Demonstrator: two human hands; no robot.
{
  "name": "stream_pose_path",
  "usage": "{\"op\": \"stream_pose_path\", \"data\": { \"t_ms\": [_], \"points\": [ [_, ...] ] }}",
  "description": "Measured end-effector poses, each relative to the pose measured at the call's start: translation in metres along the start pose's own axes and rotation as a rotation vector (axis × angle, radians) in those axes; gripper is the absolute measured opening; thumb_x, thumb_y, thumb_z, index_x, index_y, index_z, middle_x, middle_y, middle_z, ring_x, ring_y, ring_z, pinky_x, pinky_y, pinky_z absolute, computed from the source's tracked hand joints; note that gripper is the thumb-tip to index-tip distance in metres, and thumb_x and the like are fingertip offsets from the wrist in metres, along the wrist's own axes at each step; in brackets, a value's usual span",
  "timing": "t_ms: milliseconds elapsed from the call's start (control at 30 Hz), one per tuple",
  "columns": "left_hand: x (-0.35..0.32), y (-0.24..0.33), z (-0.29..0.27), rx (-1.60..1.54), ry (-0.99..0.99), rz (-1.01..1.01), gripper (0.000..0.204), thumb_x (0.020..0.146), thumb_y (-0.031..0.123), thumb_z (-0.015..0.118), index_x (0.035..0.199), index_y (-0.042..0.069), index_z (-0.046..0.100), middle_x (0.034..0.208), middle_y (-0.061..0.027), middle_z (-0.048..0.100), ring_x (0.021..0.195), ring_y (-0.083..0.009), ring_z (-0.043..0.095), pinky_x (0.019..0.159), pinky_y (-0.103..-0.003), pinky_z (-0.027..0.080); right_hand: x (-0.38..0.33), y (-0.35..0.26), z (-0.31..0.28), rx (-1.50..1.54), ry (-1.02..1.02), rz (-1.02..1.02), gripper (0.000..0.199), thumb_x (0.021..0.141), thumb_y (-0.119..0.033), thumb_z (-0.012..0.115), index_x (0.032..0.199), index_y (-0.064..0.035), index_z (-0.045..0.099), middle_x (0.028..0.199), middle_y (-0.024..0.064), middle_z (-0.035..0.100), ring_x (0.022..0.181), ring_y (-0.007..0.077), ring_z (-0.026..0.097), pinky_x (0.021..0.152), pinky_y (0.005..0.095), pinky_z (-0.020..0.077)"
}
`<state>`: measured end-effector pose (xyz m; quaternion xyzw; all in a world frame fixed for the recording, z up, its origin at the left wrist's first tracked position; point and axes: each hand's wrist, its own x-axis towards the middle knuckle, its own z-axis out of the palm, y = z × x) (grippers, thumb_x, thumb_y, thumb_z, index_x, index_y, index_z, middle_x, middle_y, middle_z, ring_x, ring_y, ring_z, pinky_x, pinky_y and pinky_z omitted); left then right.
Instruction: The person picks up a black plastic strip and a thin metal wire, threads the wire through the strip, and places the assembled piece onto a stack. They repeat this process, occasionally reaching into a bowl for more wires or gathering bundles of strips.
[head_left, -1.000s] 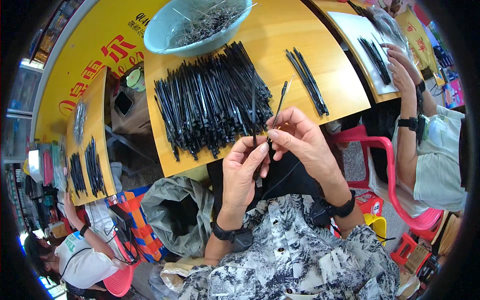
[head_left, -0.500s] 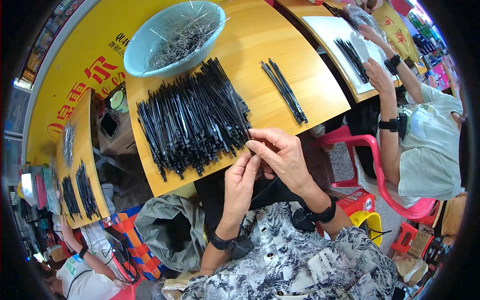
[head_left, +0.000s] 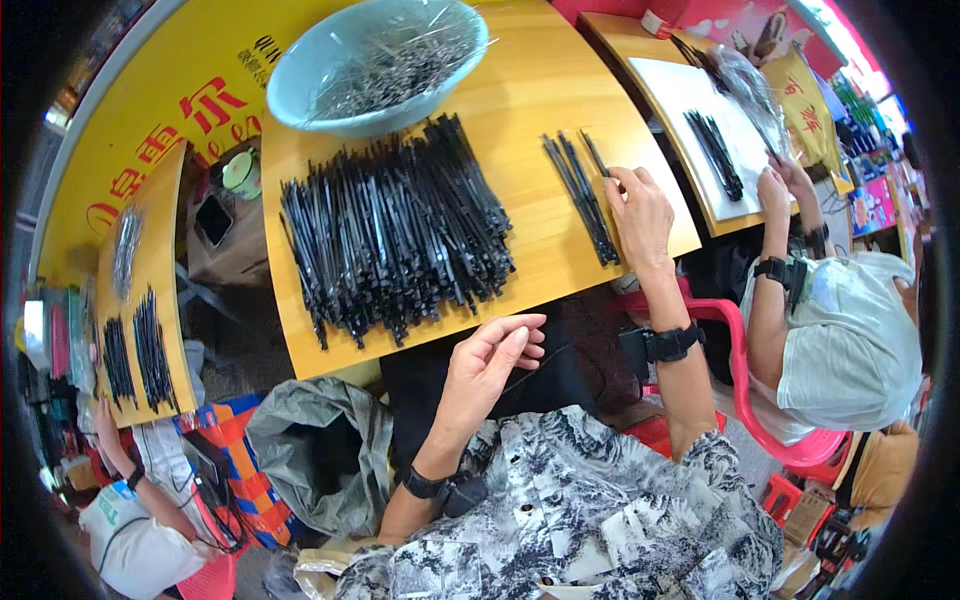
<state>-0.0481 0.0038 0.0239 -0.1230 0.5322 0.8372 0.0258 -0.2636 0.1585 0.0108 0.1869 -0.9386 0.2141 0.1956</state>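
Note:
My right hand [head_left: 643, 215] is over the right part of the wooden table [head_left: 540, 70], its thumb and fingers closed on a slim black strip [head_left: 592, 152]. Just left of this strip lies a small row of similar black strips [head_left: 578, 198]. My left hand [head_left: 488, 365] hangs off the table's front edge, fingers loosely bent and nothing visible in it. A wide heap of black strips [head_left: 395, 235] covers the table's left half. Behind the heap stands a light blue basin [head_left: 290, 95] with many thin wiry pieces inside.
To the right, a person [head_left: 835, 340] on a pink chair [head_left: 740, 390] works at another table with black strips on a white board [head_left: 665, 85]. A grey sack [head_left: 270, 440] stands open below my table. At far left, another person sits by a table [head_left: 165, 210] bearing black bundles.
My hands were together at the table's front edge. The right has moved right and away with a black strip to the small row; the left stays near the edge. The view has shifted slightly.

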Motion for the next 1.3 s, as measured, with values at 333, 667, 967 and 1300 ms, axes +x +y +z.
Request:
{"op": "stream_pose_path", "data": {
  "t_ms": [333,667,967,1300],
  "points": [
    [0.001,-0.007,-0.014,-0.038,0.006,-0.069,0.029,0.093,0.018,0.047,0.111,-0.003,0.054,0.092,-0.0067,0.059,0.080,-0.0116,0.057,0.071,-0.024,0.048,-0.037,-0.103,-0.018,0.466,-0.368,0.092,0.026,0.076,-0.024,0.068,0.087,-0.0038,0.057,0.071,0.0124,0.061,0.064,0.0257,0.060,0.057,0.0331,0.0463],
    [-0.002,-0.002,-0.013,-0.093,0.011,-0.058,0.029,0.093,0.017,0.047,0.113,-0.003,0.052,0.092,-0.0073,0.059,0.080,-0.0125,0.058,0.071,-0.025,0.049,-0.045,-0.115,-0.018,0.710,-0.486,0.090,0.026,0.075,-0.006,0.065,0.097,0.0010,0.054,0.066,0.0042,0.054,0.058,0.0107,0.050,0.055,0.0248,0.0443],
    [0.012,0.010,-0.004,-0.385,0.150,0.102,0.032,0.093,0.016,0.046,0.120,-0.002,0.047,0.099,-0.0074,0.057,0.088,-0.0121,0.058,0.078,-0.026,0.049,-0.069,-0.119,-0.049,1.047,-0.565,0.305,0.031,0.079,-0.009,0.066,0.104,0.0004,0.051,0.077,0.0014,0.055,0.067,0.0048,0.050,0.055,0.0170,0.0432],
    [0.006,0.012,-0.014,-0.471,-0.029,-0.004,0.020,0.089,0.013,0.054,0.105,0.004,0.060,0.099,0.0046,0.047,0.075,-0.0048,0.049,0.061,-0.021,0.040,-0.078,-0.100,-0.050,1.612,-0.902,0.675,0.017,0.078,-0.012,0.068,0.088,-0.0055,0.056,0.081,0.0017,0.059,0.056,0.0050,0.049,0.048,0.0167,0.0377]
  ]
}}
